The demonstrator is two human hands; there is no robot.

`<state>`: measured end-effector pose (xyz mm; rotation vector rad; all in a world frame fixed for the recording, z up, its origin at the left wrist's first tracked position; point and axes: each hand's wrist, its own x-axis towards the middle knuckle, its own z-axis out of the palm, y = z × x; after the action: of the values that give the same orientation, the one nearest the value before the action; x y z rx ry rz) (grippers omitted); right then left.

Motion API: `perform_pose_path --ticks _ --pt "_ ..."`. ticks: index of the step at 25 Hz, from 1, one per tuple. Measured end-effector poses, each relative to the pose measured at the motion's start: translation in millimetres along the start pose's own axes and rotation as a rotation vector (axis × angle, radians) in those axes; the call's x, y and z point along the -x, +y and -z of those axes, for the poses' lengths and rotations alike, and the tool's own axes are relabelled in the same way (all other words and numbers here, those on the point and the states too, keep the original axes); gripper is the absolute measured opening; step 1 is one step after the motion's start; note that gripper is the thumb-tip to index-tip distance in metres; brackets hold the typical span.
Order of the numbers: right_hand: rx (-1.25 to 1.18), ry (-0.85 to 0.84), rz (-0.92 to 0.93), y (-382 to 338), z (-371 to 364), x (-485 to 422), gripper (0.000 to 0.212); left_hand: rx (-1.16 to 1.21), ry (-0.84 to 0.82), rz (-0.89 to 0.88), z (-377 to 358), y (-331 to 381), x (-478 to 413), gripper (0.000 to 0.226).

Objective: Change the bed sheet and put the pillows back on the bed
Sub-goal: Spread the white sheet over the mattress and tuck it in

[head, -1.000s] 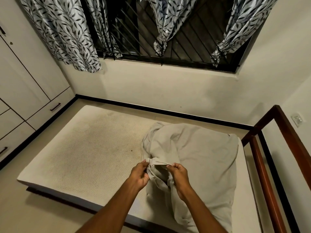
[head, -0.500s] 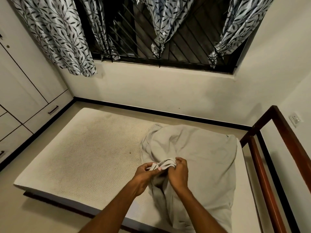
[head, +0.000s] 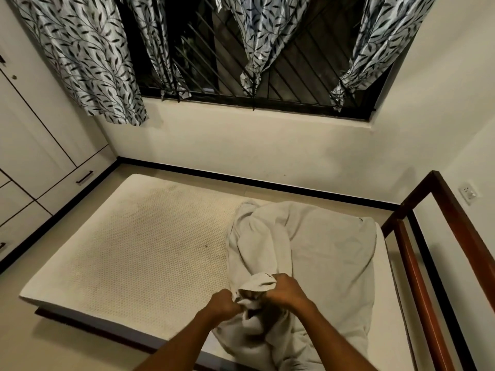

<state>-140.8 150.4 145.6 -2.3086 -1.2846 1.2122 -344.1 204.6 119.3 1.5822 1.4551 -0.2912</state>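
Observation:
A bare cream mattress [head: 139,253] with a dotted top lies low on the floor. A grey bed sheet [head: 321,253] is heaped over its right half, loosely bunched. My left hand [head: 223,301] and my right hand [head: 285,289] both grip a gathered fold of the sheet near the mattress's front edge, fists close together. No pillows are in view.
A brown wooden bed frame [head: 428,263] stands at the right by the wall. White wardrobe drawers [head: 53,188] line the left wall. Behind the mattress is a barred window [head: 241,49] with leaf-patterned curtains. A wall socket [head: 467,193] sits at far right.
My hands have drawn closer together and pulled toward me, bunching more of the sheet's fold between them. The view has tilted slightly upward.

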Motion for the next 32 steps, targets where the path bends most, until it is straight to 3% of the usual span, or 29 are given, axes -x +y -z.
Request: perform_pose_path --ticks 2,5,7,11,13,17,21,26,32 --pt "0.111 0.057 -0.035 1 -4 0 0.041 0.352 0.054 0.040 -4 7 -4 0.055" --pt "-0.002 0.101 -0.056 -4 -7 -7 0.036 0.690 0.108 0.023 0 25 -7 0.033" --pt "-0.127 0.130 -0.006 -9 -8 -10 0.026 0.798 0.141 -0.009 5 37 -6 0.027" --pt "-0.294 0.206 0.004 -26 -5 -13 0.039 0.843 0.207 -0.053 22 52 -4 0.018" --pt "-0.269 0.186 -0.016 -43 -3 -17 0.033 0.833 0.173 -0.096 33 51 -7 0.019" --pt "-0.236 0.156 -0.050 -82 -12 -38 0.054 0.779 0.072 -0.151 55 46 -16 0.017" --pt "-0.270 0.200 -0.080 -131 -29 -73 0.032 0.728 0.029 -0.188 102 21 -36 0.017" --pt "-0.511 0.299 -0.130 -214 -48 -120 0.030 0.611 0.106 -0.251 218 -31 -76 0.044" --pt "-0.876 0.423 -0.076 -321 -59 -168 0.031 0.123 0.415 -0.406 380 -83 -133 0.008"
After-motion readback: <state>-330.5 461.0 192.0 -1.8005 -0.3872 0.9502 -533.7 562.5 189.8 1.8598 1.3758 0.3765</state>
